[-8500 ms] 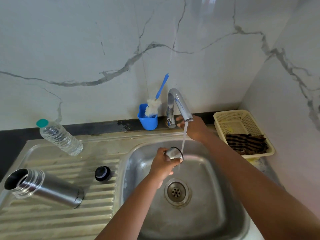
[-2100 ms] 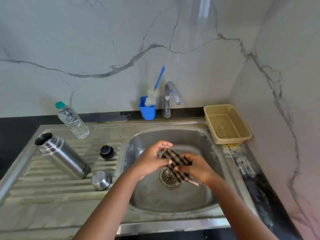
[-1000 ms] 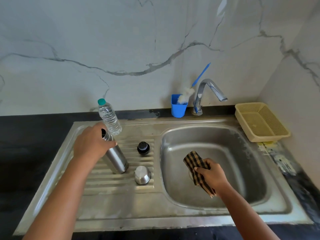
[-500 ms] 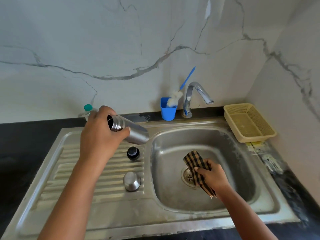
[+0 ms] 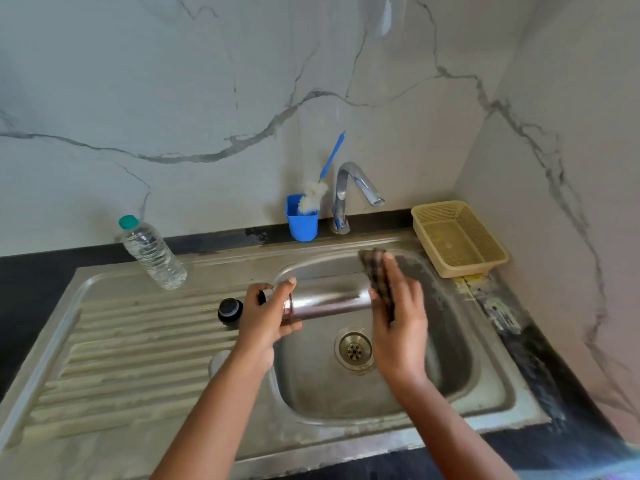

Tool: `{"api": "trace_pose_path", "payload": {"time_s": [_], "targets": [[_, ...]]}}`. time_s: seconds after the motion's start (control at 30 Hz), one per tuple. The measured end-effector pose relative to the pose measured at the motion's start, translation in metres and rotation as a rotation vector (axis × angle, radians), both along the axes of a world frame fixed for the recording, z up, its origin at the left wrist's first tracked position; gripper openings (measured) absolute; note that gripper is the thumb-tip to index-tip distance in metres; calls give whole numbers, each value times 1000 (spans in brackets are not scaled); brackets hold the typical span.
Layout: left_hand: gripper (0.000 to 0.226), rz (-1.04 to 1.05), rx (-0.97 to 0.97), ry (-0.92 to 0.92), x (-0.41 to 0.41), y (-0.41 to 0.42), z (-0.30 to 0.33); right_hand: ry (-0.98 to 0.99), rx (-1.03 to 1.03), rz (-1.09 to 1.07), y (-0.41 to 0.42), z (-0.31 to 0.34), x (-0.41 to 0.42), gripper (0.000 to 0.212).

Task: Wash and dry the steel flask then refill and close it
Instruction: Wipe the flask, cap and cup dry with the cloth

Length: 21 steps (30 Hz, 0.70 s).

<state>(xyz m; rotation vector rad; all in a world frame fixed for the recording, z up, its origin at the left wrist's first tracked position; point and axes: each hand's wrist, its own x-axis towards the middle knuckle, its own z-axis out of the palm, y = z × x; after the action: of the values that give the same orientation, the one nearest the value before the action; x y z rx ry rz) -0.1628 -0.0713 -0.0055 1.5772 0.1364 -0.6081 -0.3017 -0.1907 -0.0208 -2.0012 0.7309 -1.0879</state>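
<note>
My left hand (image 5: 265,317) grips the steel flask (image 5: 329,301) near its open mouth and holds it level over the sink basin (image 5: 450,368). My right hand (image 5: 398,327) presses a brown checked cloth (image 5: 377,282) flat against the flask's base end. The black stopper (image 5: 229,309) stands on the drainboard just left of my left hand. The steel cup lid (image 5: 217,362) lies on the drainboard, mostly hidden behind my left forearm. A clear water bottle (image 5: 152,254) with a green cap stands at the back left of the drainboard.
The tap (image 5: 353,192) rises behind the basin and no water runs from it. A blue cup (image 5: 302,221) with a bottle brush stands left of the tap. A cream plastic basket (image 5: 457,237) sits at the back right. The ribbed drainboard (image 5: 121,358) spreads to the left.
My left hand has carried the flask rightward from above the drainboard to over the basin. My right hand has lifted the cloth from low in the basin up against the flask's base.
</note>
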Motion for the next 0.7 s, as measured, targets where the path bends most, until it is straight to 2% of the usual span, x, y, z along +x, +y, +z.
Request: {"api": "trace_pose_path", "payload": {"time_s": [0.1,0.2,0.3,0.43,0.57,0.7], "targets": [[25,-7,-77,64,-15,-17,-11,71,-289,162,21,-9,2,51],[24,-39,-146,122,-24,-26,-10,195,-497,256,35,-32,4,54],[33,-67,-151,135,-25,-26,-11,218,-479,250,21,-41,1,58],[29,-40,-124,147,-21,-21,-12,202,-267,60,-28,-36,-8,74],[33,-45,-156,222,-23,-18,-10,173,-144,-139,-74,-38,-18,56],[35,-20,-202,317,-27,-20,-9,121,-223,-92,-54,-40,-17,57]]}}
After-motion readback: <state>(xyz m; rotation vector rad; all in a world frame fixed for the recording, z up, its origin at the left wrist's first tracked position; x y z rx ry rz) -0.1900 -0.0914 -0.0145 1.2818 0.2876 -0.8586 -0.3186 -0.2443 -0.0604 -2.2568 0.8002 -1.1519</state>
